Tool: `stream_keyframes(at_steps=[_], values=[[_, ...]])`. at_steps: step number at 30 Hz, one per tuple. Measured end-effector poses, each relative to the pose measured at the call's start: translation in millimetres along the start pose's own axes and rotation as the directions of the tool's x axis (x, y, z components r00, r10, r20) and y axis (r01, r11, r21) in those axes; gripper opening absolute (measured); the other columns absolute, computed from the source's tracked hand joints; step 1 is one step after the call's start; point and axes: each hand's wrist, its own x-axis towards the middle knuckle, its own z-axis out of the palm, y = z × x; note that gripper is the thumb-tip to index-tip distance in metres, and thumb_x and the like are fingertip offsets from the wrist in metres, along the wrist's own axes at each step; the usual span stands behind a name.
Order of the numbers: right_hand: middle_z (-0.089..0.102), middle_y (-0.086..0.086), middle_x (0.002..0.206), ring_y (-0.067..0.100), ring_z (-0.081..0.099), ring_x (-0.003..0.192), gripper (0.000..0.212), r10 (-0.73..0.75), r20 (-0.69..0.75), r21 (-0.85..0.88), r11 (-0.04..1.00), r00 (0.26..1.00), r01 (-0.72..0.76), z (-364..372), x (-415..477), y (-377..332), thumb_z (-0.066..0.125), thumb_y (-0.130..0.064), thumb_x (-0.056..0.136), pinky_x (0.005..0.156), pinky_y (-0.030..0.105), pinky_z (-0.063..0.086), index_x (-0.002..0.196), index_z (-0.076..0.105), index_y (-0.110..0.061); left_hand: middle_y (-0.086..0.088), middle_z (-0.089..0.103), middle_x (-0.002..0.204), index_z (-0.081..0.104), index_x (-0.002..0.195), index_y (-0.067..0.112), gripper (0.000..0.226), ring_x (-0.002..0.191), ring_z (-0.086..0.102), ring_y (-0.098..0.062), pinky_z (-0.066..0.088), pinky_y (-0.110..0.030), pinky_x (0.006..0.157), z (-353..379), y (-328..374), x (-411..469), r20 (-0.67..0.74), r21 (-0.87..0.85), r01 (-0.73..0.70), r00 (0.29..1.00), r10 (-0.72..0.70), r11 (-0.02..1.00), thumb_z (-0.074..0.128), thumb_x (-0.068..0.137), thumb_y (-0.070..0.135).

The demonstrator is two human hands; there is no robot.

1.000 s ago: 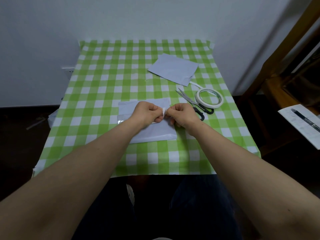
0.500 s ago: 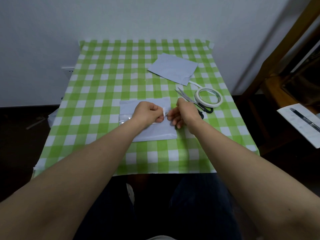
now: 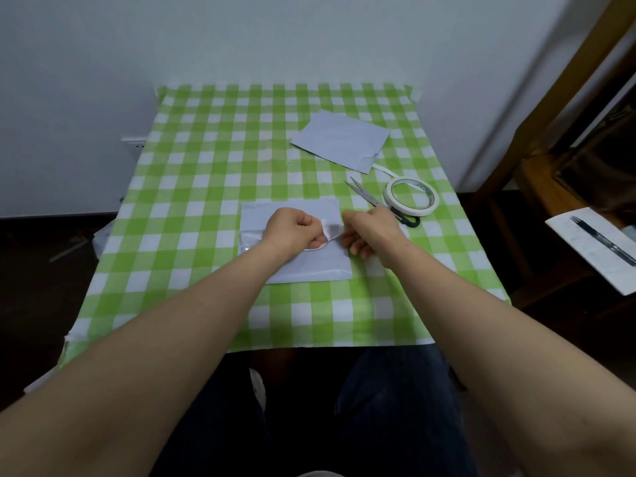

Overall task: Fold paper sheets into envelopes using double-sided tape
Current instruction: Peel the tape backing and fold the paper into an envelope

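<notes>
Pale-blue sheet point(image 3: 309, 273) lies on the worktop point(image 3: 206, 166) toward its front edge; above it my left grip point(image 3: 292, 232) and right grip point(image 3: 371, 232) both pinch a tape strip point(image 3: 331, 231).

Pale blue paper sheet point(image 3: 309, 270), folded to a rectangle, flat on the green-checked tabletop point(image 3: 206, 166) midway between left and right edges, nearer the front edge; glossy band along its left side. Small whitish, half-clear tape strip point(image 3: 331, 231) raised just above the sheet's right half, pinched between left hand point(image 3: 292, 232) and right hand point(image 3: 371, 232). Second pale blue folded sheet point(image 3: 339, 139) flat and askew toward the far right corner. White roll of double-sided tape point(image 3: 411, 211) flat near the right edge, loose tail trailing toward the far sheet.
</notes>
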Motion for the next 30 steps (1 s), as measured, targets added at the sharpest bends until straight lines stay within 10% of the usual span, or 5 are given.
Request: stream_keyframes(at_steps=[7,13,30], values=[[0.057,0.002,0.068,0.023,0.054,0.068,0.017,-0.29,-0.247,-0.235,0.944,0.925,0.233,-4.4,1.3,1.3,0.046,-0.013,0.082,0.064,0.031,0.045,0.069,0.058,-0.012,-0.009,0.066,0.068,0.063,0.069,0.006,0.02,0.051,0.063,-0.005,0.057,-0.02,0.068,0.6,-1.0,3.1,-0.009,0.033,-0.016,1.0,0.017,0.999,0.057,0.085,-0.003],[0.058,-0.002,0.106,0.015,0.053,0.1,0.032,-0.519,0.06,-0.542,0.7,0.853,0.464,-5.5,-10.7,3.2,0.049,-0.005,0.081,0.077,0.031,0.046,0.094,0.075,-0.019,-0.008,0.065,0.065,0.062,0.065,0.008,0.023,0.063,0.064,-0.016,0.057,-0.027,0.075,3.0,0.6,-0.1,-0.026,0.031,-0.014,1.0,0.015,0.999,0.057,0.084,-0.004],[0.059,-0.001,0.112,0.024,0.057,0.105,0.033,-0.447,0.251,-0.816,0.379,0.858,0.436,3.5,-15.6,12.6,0.049,-0.018,0.082,0.069,0.029,0.045,0.108,0.069,-0.019,-0.022,0.063,0.084,0.058,0.084,-0.003,0.019,0.056,0.066,-0.019,0.055,-0.029,0.058,-19.4,6.1,-10.4,-0.091,-0.188,0.048,0.994,-0.066,0.981,0.046,0.093,0.009]])
